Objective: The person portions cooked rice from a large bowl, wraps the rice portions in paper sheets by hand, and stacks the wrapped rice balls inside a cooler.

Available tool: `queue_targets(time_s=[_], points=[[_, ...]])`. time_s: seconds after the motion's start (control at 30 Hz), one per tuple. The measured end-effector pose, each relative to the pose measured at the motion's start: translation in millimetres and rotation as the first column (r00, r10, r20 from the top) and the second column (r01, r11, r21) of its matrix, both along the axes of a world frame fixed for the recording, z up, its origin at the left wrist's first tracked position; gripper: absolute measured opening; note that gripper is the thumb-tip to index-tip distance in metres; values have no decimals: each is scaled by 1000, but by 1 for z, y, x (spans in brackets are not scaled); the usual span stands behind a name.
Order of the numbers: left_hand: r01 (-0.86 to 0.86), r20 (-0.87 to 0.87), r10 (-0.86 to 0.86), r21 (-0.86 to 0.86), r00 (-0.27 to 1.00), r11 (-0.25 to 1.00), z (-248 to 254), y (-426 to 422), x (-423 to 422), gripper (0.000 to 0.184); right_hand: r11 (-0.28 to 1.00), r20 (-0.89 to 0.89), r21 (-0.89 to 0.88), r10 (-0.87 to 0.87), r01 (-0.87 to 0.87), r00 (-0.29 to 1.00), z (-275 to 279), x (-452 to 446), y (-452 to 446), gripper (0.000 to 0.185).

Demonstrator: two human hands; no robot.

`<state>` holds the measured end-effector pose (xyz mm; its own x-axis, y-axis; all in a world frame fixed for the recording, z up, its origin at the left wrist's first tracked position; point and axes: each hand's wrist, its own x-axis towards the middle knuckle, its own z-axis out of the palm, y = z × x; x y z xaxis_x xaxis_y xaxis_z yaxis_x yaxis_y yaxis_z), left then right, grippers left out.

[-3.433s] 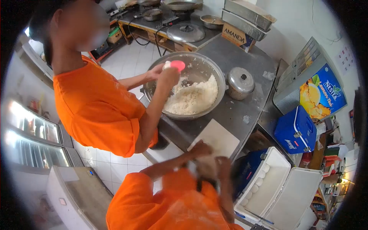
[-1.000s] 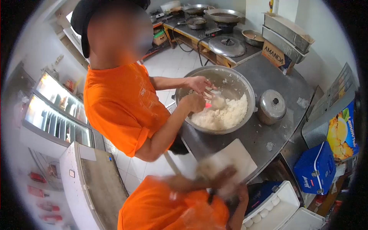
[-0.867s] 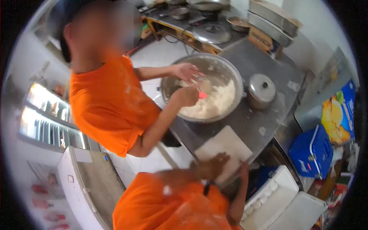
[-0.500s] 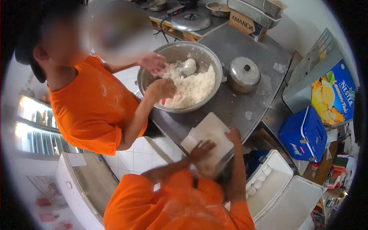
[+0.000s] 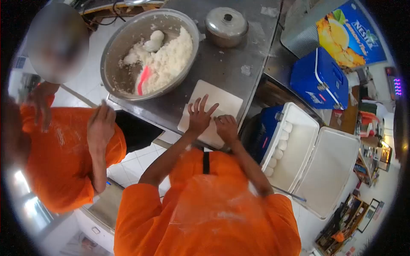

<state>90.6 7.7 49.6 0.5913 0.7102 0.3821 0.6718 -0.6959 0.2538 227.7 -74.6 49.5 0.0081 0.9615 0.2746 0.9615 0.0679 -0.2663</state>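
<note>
A stack of white sheets (image 5: 224, 100), which looks like paper, lies on the metal table's front corner. My left hand (image 5: 200, 117) rests palm down on it, fingers spread wide. Close beside it, my right hand (image 5: 227, 128) has bent fingers pressed together at the right side of the sheets; its thumb is hidden. Beyond the stack stands a large metal basin (image 5: 112, 64) of cooked white rice (image 5: 173, 57). A red utensil (image 5: 143, 80) and a rounded whitish scoop-like object (image 5: 154, 42) sit in the rice.
A lidded metal pot (image 5: 226, 27) stands on the metal table (image 5: 218, 57). At right is an open cooler (image 5: 301, 170) with several white rounded bundles (image 5: 277, 153), and a closed blue cooler (image 5: 319, 81). A co-worker in an orange shirt (image 5: 64, 158) stands at left, hands raised.
My view has shifted lower and right. My right hand has moved from the sheets' far right edge toward my left hand. The co-worker's hands have left the basin.
</note>
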Motion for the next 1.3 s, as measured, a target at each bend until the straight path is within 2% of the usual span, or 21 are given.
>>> queue_targets(time_s=[0.03, 0.1, 0.27, 0.4, 0.43, 0.47, 0.5, 0.57, 0.63, 0.67, 0.7, 0.73, 0.77, 0.83, 0.87, 0.93, 0.97, 1.03, 1.1, 1.17, 1.3], points=[[9, 5, -9, -3, 1000, 1000, 1, 2, -3, 48, 987, -7, 157, 35, -33, 999, -8, -7, -6, 14], [48, -171, -81, -189, 982, 981, 3, 5, -15, 44, 990, -35, 142, -13, 18, 999, -17, -13, -13, 16], [-218, 107, 240, -186, 965, 958, -38, 44, -85, 38, 997, -65, 83, 2, 4, 998, -26, -14, -20, 22], [325, 409, -193, -283, 892, 902, -15, 11, -47, 25, 992, -229, 84, -72, 93, 971, -16, -30, -17, 13], [362, 397, -211, -357, 893, 861, -11, 8, -34, 22, 963, -597, -12, -223, 269, 771, -28, -33, -19, 13], [273, 433, -2, -564, 901, 779, -29, 15, -33, 22, 907, -844, -168, -335, 386, 419, -39, -34, -20, 13], [201, 418, 204, -740, 885, 642, -65, 28, -33, 22, 905, -842, -165, -337, 393, 422, -61, -25, -21, 13], [266, 463, 184, -743, 867, 614, -92, 60, -35, 24, 851, -871, -434, -480, 297, 104, -100, 5, -21, 19], [77, -6, -144, -825, 990, 560, -48, 85, -28, 27, 796, -782, -561, -600, 229, 171, -48, 11, -6, 20], [76, -6, -144, -827, 990, 556, -46, 87, -25, 27, 786, -570, -439, -618, 435, 541, -27, 5, 4, 19], [210, 79, -200, -546, 977, 811, -43, 88, -19, 28, 797, -210, -231, -601, 559, 771, -15, 3, 11, 17], [303, 134, -283, -173, 950, 937, -41, 90, -15, 30, 858, -305, -40, -499, 513, 811, -10, 5, 15, 28], [304, 133, -283, -173, 950, 937, -38, 91, -16, 30, 857, -306, -41, -500, 513, 810, -17, 11, 16, 28], [388, -316, -593, -519, 741, 761, -37, 92, -22, 38, 900, -363, -399, -331, 176, 871, -42, 21, 12, 34], [389, -318, -594, -518, 739, 762, -44, 88, -29, 38, 901, -364, -397, -331, 177, 870, -54, 19, 9, 34], [505, 26, -545, -415, 838, 757, -78, 67, -54, 37, 957, -308, -265, -196, 114, 931, -66, 11, -10, 29], [509, 28, -548, -415, 836, 754, -71, 60, -65, 37, 957, -306, -266, -200, 118, 931, -56, 5, -20, 29], [627, 174, -603, -208, 779, 751, -48, 56, -79, 34, 997, -296, 60, -34, 54, 954, -32, -7, -31, 21], [627, 199, -598, -151, 777, 764, -73, 65, -71, 27, 991, -352, 65, -88, 118, 932, -48, -8, -27, 15], [514, 121, -541, -535, 832, 671, -63, 80, -56, 24, 994, -464, -42, -113, 105, 879, -63, 6, -16, 9], [490, 170, -537, -685, 827, 539, -52, 103, -36, 13, 986, -468, -154, -133, 68, 874, -48, 18, -2, 7]])
